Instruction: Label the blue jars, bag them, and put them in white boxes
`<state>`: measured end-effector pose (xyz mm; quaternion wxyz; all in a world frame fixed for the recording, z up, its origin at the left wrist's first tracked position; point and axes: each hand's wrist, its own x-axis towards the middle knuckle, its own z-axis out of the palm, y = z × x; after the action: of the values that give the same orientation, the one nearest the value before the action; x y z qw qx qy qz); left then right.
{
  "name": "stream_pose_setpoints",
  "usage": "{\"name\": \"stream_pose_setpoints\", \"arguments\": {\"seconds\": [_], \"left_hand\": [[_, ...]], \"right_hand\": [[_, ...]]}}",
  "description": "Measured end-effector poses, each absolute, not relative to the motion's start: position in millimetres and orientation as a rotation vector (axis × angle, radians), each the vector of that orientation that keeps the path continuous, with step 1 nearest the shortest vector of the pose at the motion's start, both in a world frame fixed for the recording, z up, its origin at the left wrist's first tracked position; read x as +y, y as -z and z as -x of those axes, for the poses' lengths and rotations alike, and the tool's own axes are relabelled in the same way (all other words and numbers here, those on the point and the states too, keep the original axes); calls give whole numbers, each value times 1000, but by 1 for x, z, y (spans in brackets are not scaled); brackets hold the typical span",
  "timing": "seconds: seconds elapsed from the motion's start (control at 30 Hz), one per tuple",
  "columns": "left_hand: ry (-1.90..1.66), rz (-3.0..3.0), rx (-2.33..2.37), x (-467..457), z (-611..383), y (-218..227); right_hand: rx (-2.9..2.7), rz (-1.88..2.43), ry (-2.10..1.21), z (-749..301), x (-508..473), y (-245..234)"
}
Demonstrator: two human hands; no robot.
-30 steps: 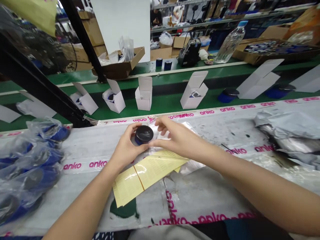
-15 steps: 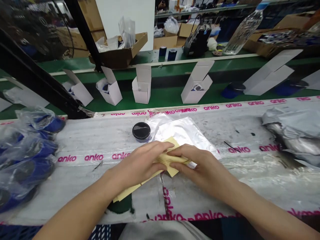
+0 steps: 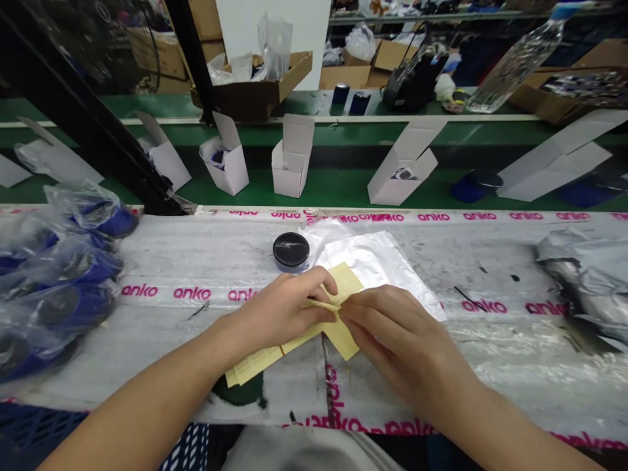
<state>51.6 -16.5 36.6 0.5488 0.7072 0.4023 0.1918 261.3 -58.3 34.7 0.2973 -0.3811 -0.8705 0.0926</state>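
Both hands meet over yellow printed paper (image 3: pixel 260 364) near the middle of the bench. My left hand (image 3: pixel 289 307) is closed, pinching the folded paper between thumb and fingers. From the other side my right hand (image 3: pixel 387 324) pinches the same paper at its fold, the fingertips of the two hands almost touching. Part of the paper sticks out below the left hand, and another part shows above and below the fingers. Just behind the hands lie white plastic bags (image 3: pixel 387 261). A round container with a black lid (image 3: pixel 291 250) stands to their left.
Several blue items in clear bags (image 3: pixel 83 281) are heaped at the left. Open white boxes (image 3: pixel 293 167) stand along a green conveyor (image 3: pixel 338 176) behind the bench. Silvery bags (image 3: pixel 589 281) lie at the right. A black post (image 3: pixel 98 104) slants across the left.
My right hand's fingers have closed together on the paper's fold, where thumb and fingers were apart before. The whole view has shifted slightly, with the scene moving right.
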Motion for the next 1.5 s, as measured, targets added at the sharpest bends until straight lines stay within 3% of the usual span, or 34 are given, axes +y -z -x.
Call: {"name": "stream_pose_setpoints", "arguments": {"seconds": [0.13, 0.3, 0.47, 0.6, 0.77, 1.0, 1.5], "left_hand": [[-468, -1750, 966, -18, -53, -36], [-485, -1793, 991, -18, -54, -33], [-507, -1775, 953, -19, -56, -29], [-523, -1917, 1006, -22, -47, -46], [-904, -1969, 1263, -5, -13, -63], [-791, -1882, 1253, 22, -6, -23], [-804, -1853, 1108, 18, -15, -25]], "right_hand": [[-2274, 1077, -366, -263, -57, -37], [-1899, 1340, -1098, -266, -48, -40], [-1568, 1362, -1526, -270, -44, -38], [-1323, 1289, -1484, -274, -37, -43], [-1215, 1338, -1552, -269, -14, -64], [-1202, 1221, -2089, -238, 13, -83], [-1151, 1161, -2238, -242, 6, -68]]}}
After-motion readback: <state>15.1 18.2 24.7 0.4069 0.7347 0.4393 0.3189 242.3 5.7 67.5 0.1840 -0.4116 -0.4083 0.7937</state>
